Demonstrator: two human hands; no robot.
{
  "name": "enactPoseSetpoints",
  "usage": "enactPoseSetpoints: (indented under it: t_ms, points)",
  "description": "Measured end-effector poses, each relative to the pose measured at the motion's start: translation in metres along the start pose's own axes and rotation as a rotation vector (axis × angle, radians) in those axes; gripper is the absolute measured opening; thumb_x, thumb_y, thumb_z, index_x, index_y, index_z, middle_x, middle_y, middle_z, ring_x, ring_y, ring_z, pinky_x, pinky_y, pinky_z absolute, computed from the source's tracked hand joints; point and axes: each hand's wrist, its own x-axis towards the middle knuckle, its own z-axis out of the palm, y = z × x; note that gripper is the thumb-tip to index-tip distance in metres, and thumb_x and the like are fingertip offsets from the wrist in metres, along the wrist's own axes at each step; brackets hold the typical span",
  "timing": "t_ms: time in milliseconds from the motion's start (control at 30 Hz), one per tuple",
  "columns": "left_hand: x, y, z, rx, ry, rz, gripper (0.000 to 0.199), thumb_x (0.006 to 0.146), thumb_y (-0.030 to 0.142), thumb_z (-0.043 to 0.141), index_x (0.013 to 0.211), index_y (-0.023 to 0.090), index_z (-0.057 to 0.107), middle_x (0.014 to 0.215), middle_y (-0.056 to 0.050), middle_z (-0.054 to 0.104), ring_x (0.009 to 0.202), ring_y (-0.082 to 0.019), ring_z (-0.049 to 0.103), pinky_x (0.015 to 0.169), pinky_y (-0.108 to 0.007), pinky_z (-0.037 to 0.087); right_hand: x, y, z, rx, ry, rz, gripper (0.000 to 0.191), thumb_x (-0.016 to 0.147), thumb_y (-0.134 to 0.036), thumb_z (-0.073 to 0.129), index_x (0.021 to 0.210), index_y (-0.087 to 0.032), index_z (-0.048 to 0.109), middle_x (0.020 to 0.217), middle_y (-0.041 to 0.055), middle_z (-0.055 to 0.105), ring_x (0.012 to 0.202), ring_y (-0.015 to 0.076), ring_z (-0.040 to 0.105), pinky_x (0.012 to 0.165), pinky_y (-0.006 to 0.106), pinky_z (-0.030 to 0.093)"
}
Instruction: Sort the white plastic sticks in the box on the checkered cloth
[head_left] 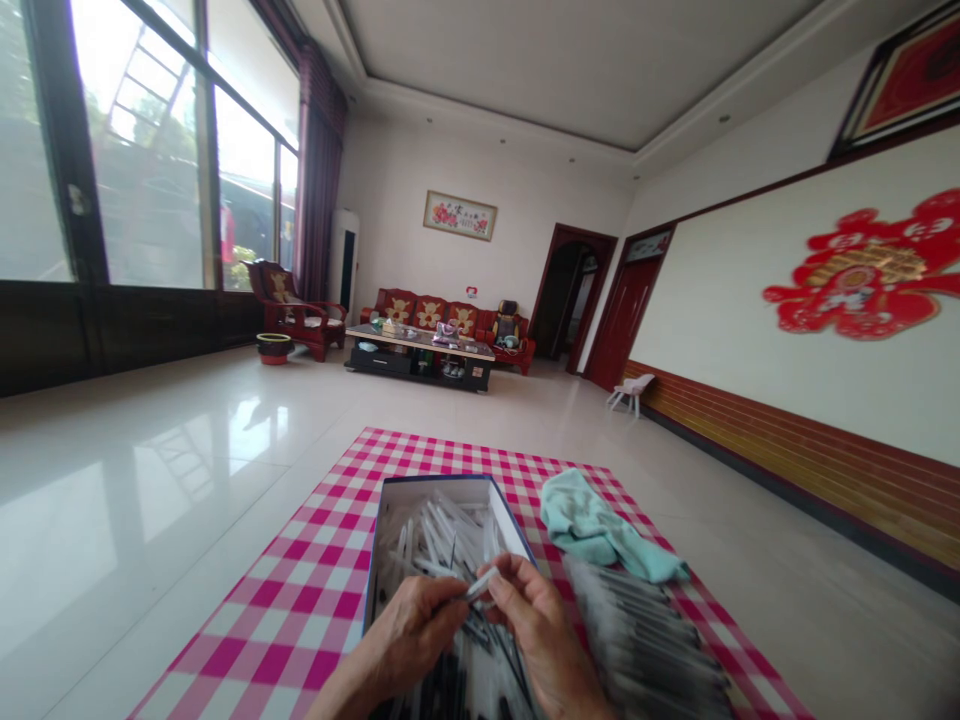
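Observation:
Above an open box with a blue rim and white inside, my left hand and my right hand meet with fingertips pinched on one thin whitish, pen-like piece. My left hand grips its left end and my right hand its right end. Many clear and white slender pieces lie jumbled in the box, with darker ones nearer me. A blurred bundle of clear and dark thin pieces lies right of my right hand.
A pink-and-white checked cloth lies under the box. A crumpled mint-green cloth rests beyond the bundle. Farther off stand a low table, a red sofa and a small chair by the right wall.

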Motion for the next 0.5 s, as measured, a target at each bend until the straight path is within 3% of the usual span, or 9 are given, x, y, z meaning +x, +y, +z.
enactPoseSetpoints:
  t_ms: [133,267,500]
  points:
    - [-0.0003,-0.0018,0.0001,0.015,-0.016,-0.016,0.034,0.089,0.034,0.041,0.063,0.015,0.054,0.052,0.005,0.043,0.049,-0.008,0.038,0.049,-0.019,0.027,-0.0004,-0.0087,-0.0031,-0.077,-0.056,-0.022,0.033,0.071,-0.039,0.071,0.096,-0.019,0.063,0.081,0.0015,0.066,0.074,0.0166,0.06,0.068,0.027,0.046]
    - [0.0008,-0.0061,0.0017,0.088,-0.006,0.022,0.038,0.09,0.034,0.04,0.056,0.017,0.046,0.05,0.006,0.037,0.048,-0.007,0.035,0.048,-0.02,0.024,0.0014,-0.0105,-0.0064,-0.159,-0.108,-0.052,0.027,0.072,-0.038,0.07,0.087,-0.017,0.066,0.066,-0.0014,0.061,0.059,0.0123,0.053,0.061,0.024,0.043]
    - [0.0008,-0.0062,0.0053,0.189,0.075,0.094,0.036,0.09,0.027,0.04,0.055,0.018,0.039,0.05,0.007,0.027,0.048,-0.007,0.029,0.049,-0.023,0.02,0.0016,-0.0057,-0.0023,-0.171,0.008,-0.002,0.029,0.069,-0.04,0.071,0.086,-0.016,0.068,0.063,-0.0021,0.061,0.054,0.0112,0.052,0.056,0.023,0.043]
